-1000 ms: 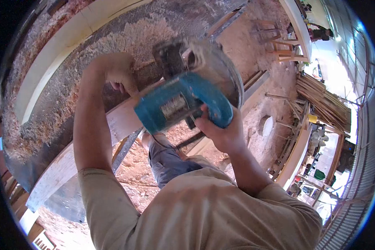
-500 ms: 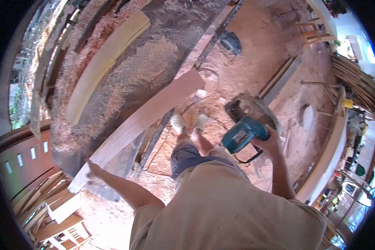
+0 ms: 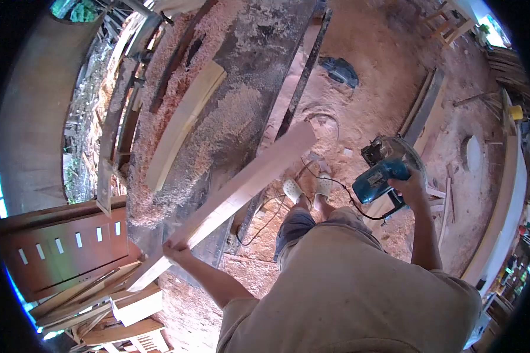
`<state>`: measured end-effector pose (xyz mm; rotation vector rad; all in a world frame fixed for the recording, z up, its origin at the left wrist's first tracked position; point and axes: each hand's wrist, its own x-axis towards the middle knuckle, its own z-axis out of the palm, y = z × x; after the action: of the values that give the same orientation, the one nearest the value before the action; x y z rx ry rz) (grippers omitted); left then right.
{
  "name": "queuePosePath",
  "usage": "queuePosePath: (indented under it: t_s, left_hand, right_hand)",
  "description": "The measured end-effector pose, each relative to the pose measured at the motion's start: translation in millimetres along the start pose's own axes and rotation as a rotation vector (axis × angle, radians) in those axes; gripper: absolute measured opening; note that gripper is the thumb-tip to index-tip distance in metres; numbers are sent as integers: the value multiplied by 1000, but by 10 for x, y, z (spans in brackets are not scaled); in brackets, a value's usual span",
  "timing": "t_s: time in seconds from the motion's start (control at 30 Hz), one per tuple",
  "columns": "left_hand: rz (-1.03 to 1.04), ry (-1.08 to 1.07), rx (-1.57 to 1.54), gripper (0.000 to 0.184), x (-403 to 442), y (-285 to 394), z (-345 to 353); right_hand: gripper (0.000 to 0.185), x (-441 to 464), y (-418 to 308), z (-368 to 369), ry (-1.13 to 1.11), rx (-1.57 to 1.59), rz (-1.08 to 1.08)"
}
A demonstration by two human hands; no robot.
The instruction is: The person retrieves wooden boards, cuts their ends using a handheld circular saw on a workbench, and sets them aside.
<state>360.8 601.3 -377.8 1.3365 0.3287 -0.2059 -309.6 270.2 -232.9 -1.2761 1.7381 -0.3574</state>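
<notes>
My left hand (image 3: pixel 178 253) is closed around the lower part of a long wooden board (image 3: pixel 247 183), fingers wrapped over its edge. The board slants across the edge of the workbench (image 3: pixel 259 70), its far end reaching out over the floor. In my right hand (image 3: pixel 411 187) is a teal circular saw (image 3: pixel 383 176), gripped by its handle and held off to my right, apart from the board. A black cord (image 3: pixel 362 213) hangs from the saw. Part of the saw's blade side is hard to make out.
A second, curved board (image 3: pixel 185 126) lies on the sawdust-covered bench. Another teal and black power tool (image 3: pixel 340 72) rests on the floor beyond my feet. Long timbers (image 3: pixel 421 112) lie to the right. Stacked wood offcuts (image 3: pixel 138 307) and a slotted brown panel (image 3: pixel 70 247) are at lower left.
My left hand has gripped the board more firmly and the board looks turned, showing a straighter face. The saw stays in my right hand, and the whole view has shifted.
</notes>
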Motion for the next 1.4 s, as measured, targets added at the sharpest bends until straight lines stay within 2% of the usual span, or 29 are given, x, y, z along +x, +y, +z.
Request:
queuePosePath:
  t_s: [0.03, 0.1, 0.17, 0.23, 0.3, 0.37, 0.43, 0.47, 0.5, 0.57, 0.63, 0.7, 0.77, 0.83, 0.87, 0.9, 0.97, 1.0, 1.03, 1.1, 1.13, 1.17, 1.23, 1.3, 1.33, 1.37, 1.4]
  left_hand:
    - [27, 7, -68, 14, -367, 337, 282]
    - [-37, -204, 245, 19, -74, 1021, 32]
    - [247, -115, 238, 28, -379, 1623, 576]
    - [418, -168, 438, 32, -436, 2353, 711]
    - [691, -90, 728, 41, -1164, 3003, 1272]
    - [869, -143, 770, 42, -1714, 3324, 1675]
    - [916, -392, 857, 53, -2277, 3433, 2033]
    - [823, -566, 907, 58, -2234, 3422, 2090]
    - [726, -739, 948, 64, -2184, 3402, 2143]
    - [609, -826, 1116, 64, -2222, 2913, 2314]
    - [1218, -772, 1320, 67, -1578, 1952, 2170]
    - [1187, -1137, 1407, 52, -1807, 1345, 2321]
    - [1527, -1200, 1974, 29, -1765, 608, 2387]
    - [1069, -1086, 1866, 14, -1594, 18, 2277]
    - [944, -1149, 2078, 21, -1548, -146, 2263]
    - [942, -1179, 2066, 21, -1317, -408, 2151]
    - [1095, -1010, 1818, 22, -1298, -588, 2101]
    - [785, -1012, 1873, 24, -1247, -589, 2102]
    - [781, -1022, 1845, 24, -1121, -747, 2055]
    - [838, -965, 1661, 22, -593, -1073, 1828]
    - [903, -954, 1630, 22, -463, -1158, 1768]
    - [972, -945, 1590, 21, -416, -1246, 1720]
    - [723, -900, 1604, 20, -565, -1164, 1780]
    - [384, -1000, 1671, 36, -670, -1002, 1914]
    - [403, -1013, 1656, 36, -823, -863, 1986]
    - [632, -944, 1729, 44, -1084, -750, 2003]
    - [858, -858, 1792, 53, -1277, -727, 2014]
  right_hand:
    - [34, -10, -2, -15, -5, 10, -14]
    - [33, 26, -19, -21, -11, 70, -62]
    - [33, 91, -8, -7, 18, 14, -111]
    - [34, 113, 34, 51, 45, -35, -138]
    - [35, 131, 32, 49, 45, -46, -117]
    - [36, 130, 66, 94, 7, 8, -86]
    - [35, 241, 233, 151, 82, -39, -242]
    - [35, 239, 230, 165, 82, -44, -253]
    - [35, 211, 210, 191, 54, 8, -182]
    - [34, 163, 170, 184, 29, 57, -121]
    - [34, 123, 171, 157, -18, 75, -102]
    - [32, 123, 269, 151, -7, 98, -65]
    - [32, 68, 269, 139, -9, 129, -5]
    - [32, 17, 286, 72, 32, 79, -41]
    - [31, -6, 350, 48, 17, 111, -41]
    - [31, -20, 404, 31, 3, 142, -37]
    - [28, -89, 485, 0, 34, 118, -55]
    - [25, -125, 519, -31, 49, 105, -104]
    - [25, -122, 543, -62, 67, 88, -114]
    - [26, -162, 663, -55, 98, 87, -81]
    - [26, -152, 687, -35, 95, 213, -29]
    - [26, -160, 697, -27, 96, 270, -97]
    - [27, -198, 567, -44, 126, 189, 6]
    - [27, -183, 531, -26, 93, 213, -73]
    - [29, -231, 381, -23, 78, 171, -27]
    - [29, -221, 322, -29, 92, 174, -37]
    - [31, -203, 276, -24, -1, 89, -85]
